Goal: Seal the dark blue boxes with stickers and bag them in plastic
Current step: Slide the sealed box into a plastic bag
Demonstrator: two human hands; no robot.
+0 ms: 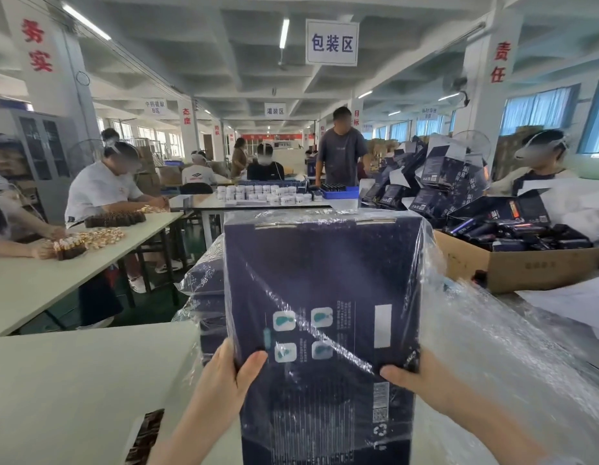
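Note:
A large dark blue box (321,283) fills the middle of the head view, held up in front of me with clear plastic (429,263) drawn over its far end and sides. My left hand (227,374) grips its lower left edge, thumb on the printed face. My right hand (415,377) grips the lower right edge, thumb on the face as well. Behind it on the left stands a stack of bagged dark blue boxes (204,297).
Loose clear plastic bags (502,357) lie heaped to the right. A cardboard carton (516,266) of dark packages stands at the right, with more blue boxes (435,182) piled behind. A white table (73,380) is at my left. Several people work at other tables.

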